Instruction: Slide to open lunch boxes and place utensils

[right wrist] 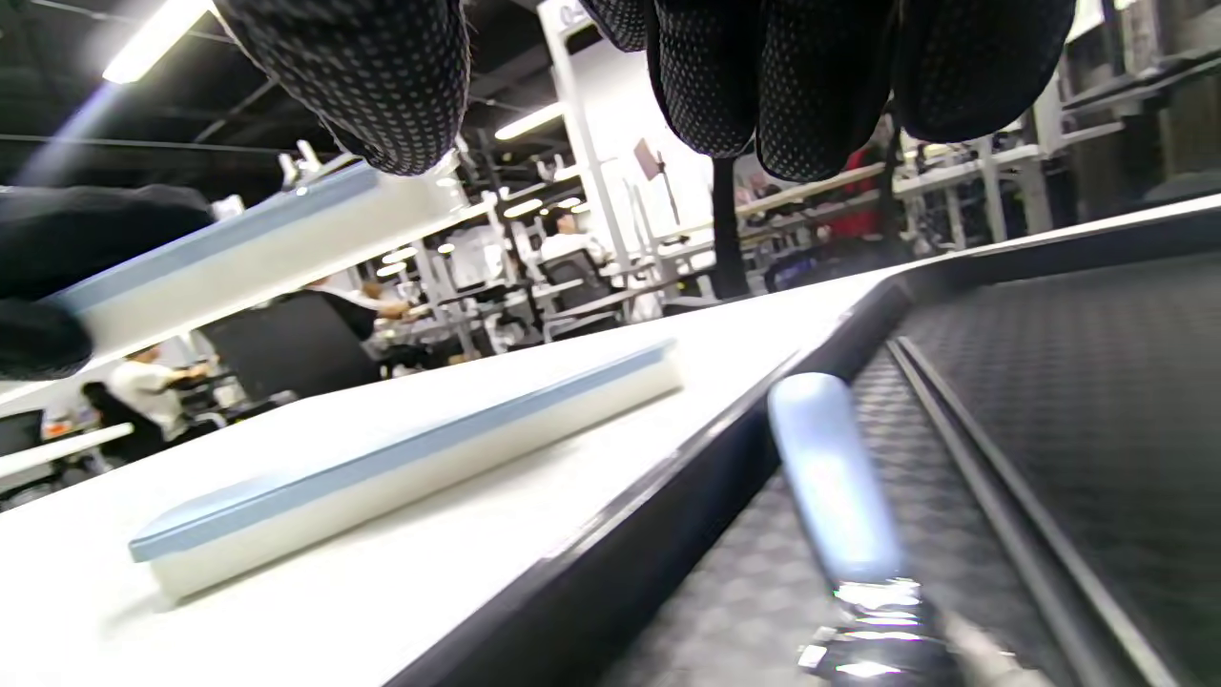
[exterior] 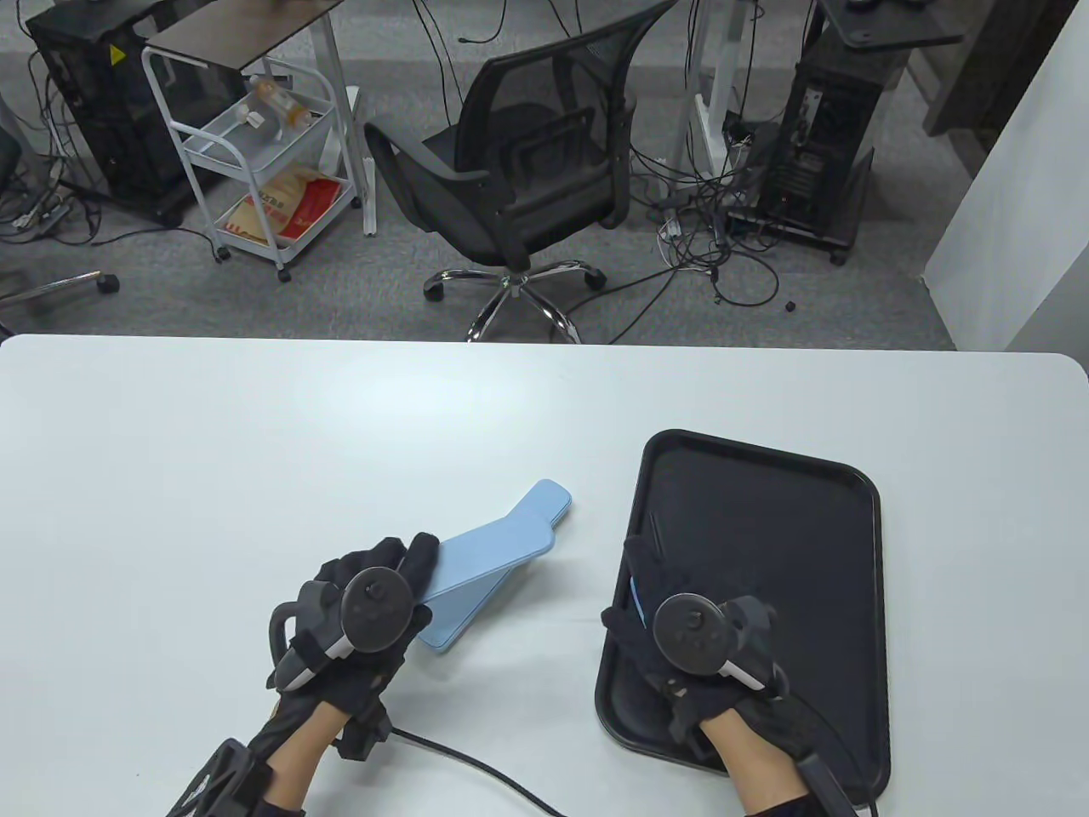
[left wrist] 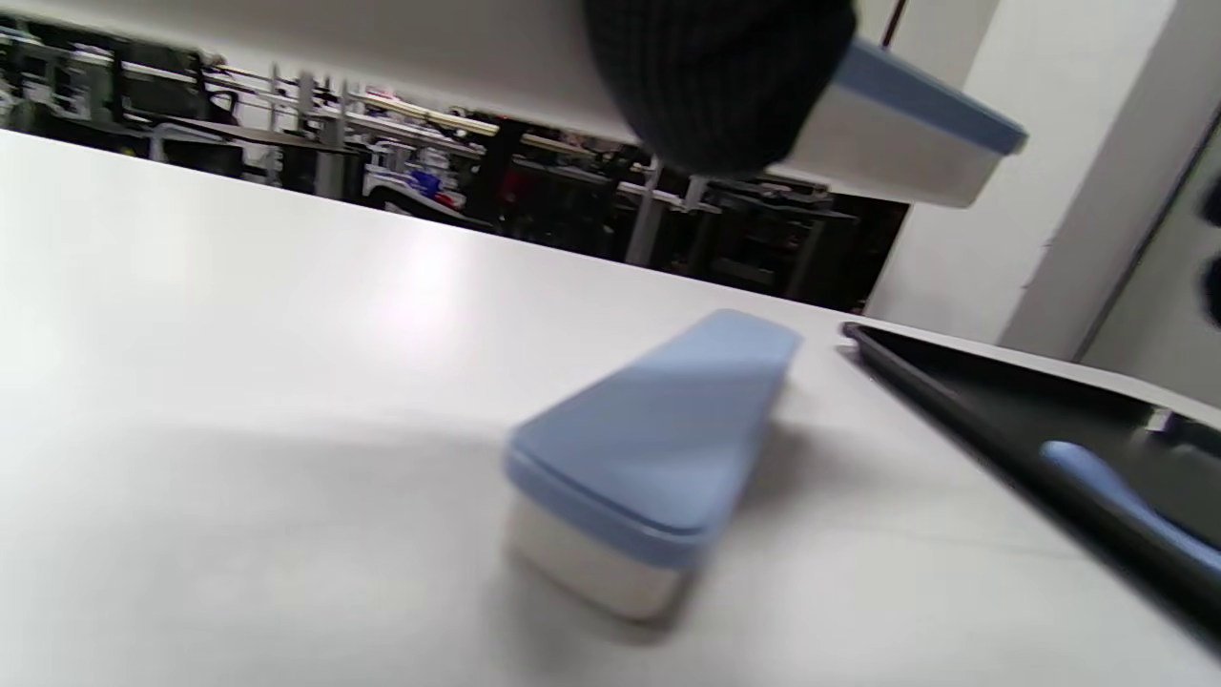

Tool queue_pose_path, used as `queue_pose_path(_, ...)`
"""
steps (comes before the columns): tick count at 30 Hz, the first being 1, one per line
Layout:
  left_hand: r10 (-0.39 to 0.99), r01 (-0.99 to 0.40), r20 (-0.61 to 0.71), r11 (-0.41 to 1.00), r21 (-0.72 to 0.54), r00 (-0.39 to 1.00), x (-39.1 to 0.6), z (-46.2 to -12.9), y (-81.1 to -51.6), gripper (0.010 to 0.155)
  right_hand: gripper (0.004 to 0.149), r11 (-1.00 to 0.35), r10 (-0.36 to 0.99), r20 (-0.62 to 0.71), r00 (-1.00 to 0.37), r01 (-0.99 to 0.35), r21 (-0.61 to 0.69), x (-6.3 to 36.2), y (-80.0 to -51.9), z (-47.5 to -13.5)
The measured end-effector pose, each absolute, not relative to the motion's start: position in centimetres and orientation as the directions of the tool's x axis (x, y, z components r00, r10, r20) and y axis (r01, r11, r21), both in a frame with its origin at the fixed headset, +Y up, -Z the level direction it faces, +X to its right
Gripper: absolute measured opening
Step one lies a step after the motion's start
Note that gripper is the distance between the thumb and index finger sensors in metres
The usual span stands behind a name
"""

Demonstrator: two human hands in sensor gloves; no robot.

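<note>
Right hand (exterior: 693, 634) at five o'clock, fingers loosely spread just above blue-handled utensil (right wrist: 835, 477) lying in black tray (exterior: 766, 502), gripping nothing; left hand (exterior: 357, 617) at seven o'clock, holding one blue-lidded lunch box (left wrist: 897, 124) lifted over second lunch box (left wrist: 649, 458) on table (exterior: 255, 442).

Beyond the white table (exterior: 255, 425), a black mesh office chair (exterior: 519, 170) stands on grey carpet (exterior: 851, 298), between a white wire cart (exterior: 255, 162) and tangled cables (exterior: 723, 230) beside a computer tower (exterior: 821, 162).
</note>
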State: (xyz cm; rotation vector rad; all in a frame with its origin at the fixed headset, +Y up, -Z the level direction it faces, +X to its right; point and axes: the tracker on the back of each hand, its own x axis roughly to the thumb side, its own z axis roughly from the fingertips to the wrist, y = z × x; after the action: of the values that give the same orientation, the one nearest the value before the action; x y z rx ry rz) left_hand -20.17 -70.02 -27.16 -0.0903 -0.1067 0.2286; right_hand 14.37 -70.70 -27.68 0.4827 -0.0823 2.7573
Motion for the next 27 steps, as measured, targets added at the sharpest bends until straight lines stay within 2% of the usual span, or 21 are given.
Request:
queue_pose_path(8, 0.227, -0.234, -0.095, 0.969, -0.073, 0.969, -24.6, -28.8, -71.4, 0.070, 0.081, -0.910, 0.391, 0.256, -0.884, -0.414, -0.038, 17.2, -70.0, -28.3)
queue_pose_path(14, 0.273, -0.305, -0.246, 0.947, -0.102, 0.930, -27.7, -29.6, -72.9, 0.069, 0.080, -0.893, 0.427, 0.226, -0.875, -0.448, -0.049, 18.4, -69.7, -28.4)
queue_pose_path(21, 0.308, -0.380, -0.418, 0.920, -0.099, 0.855, -30.1, -30.0, -74.4, 0.070, 0.080, -0.886, 0.446, 0.201, -0.872, -0.462, -0.044, 19.3, -69.7, -28.6)
queue_pose_path(27, 0.289, -0.427, -0.532, 0.890, -0.156, 0.796, -31.5, -30.1, -76.2, 0.069, 0.080, -0.881, 0.461, 0.184, -0.868, -0.473, -0.021, 19.6, -69.9, -28.7)
